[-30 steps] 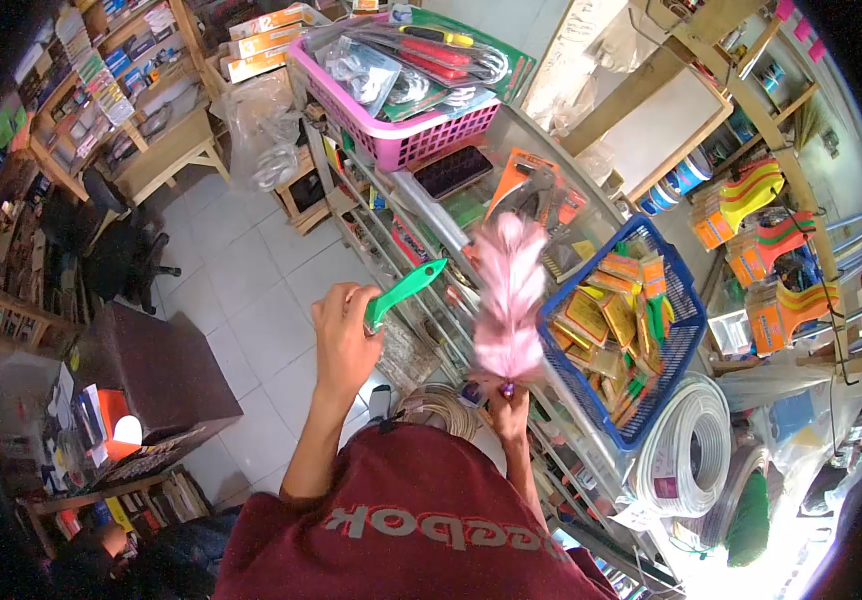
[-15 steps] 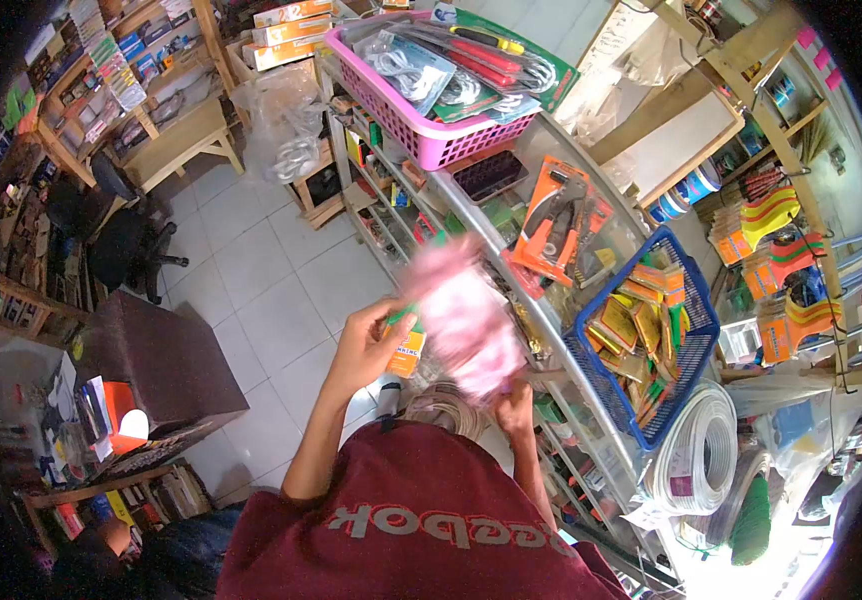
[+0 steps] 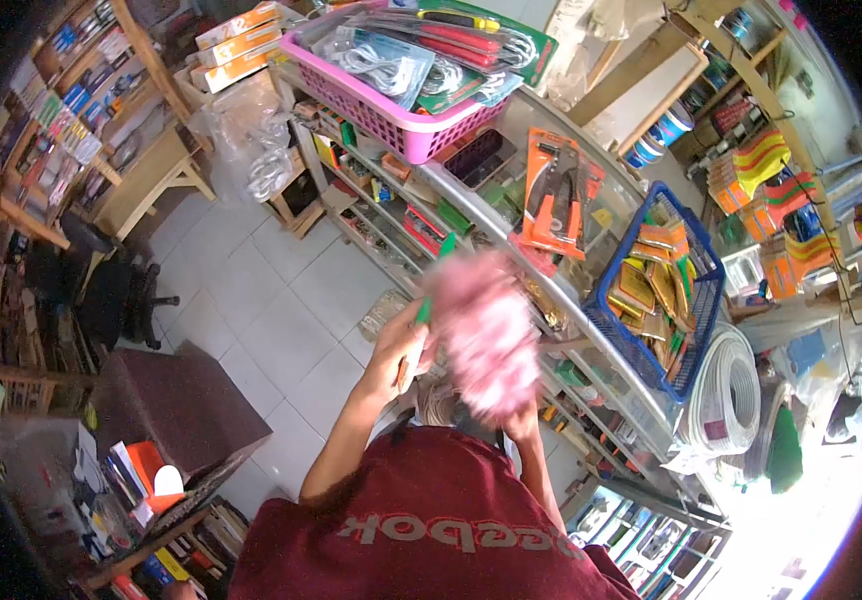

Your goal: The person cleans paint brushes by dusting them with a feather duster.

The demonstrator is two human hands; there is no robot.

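Observation:
A pink and white cloth point(image 3: 491, 335), blurred by motion, hangs between my hands beside the glass counter. My left hand point(image 3: 391, 355) has its fingers wrapped round a small packet point(image 3: 413, 352) with green and orange parts, seen nearly edge-on at the cloth's left side. At the cloth's lower right corner, my right hand point(image 3: 521, 420) is closed on it, its fingers partly hidden by the fabric.
The glass counter point(image 3: 591, 335) carries a pink basket point(image 3: 421, 140) of packaged tools, orange-handled pliers point(image 3: 559, 195) and a blue basket point(image 3: 696, 375) of small packets. White cable coils point(image 3: 726, 400) lie at right. A dark brown box-like desk point(image 3: 186, 405) stands at left.
The view has shifted and turned slightly. My left hand has turned the packet from showing its orange face to nearly edge-on. The cloth has moved and changed shape, still in my right hand.

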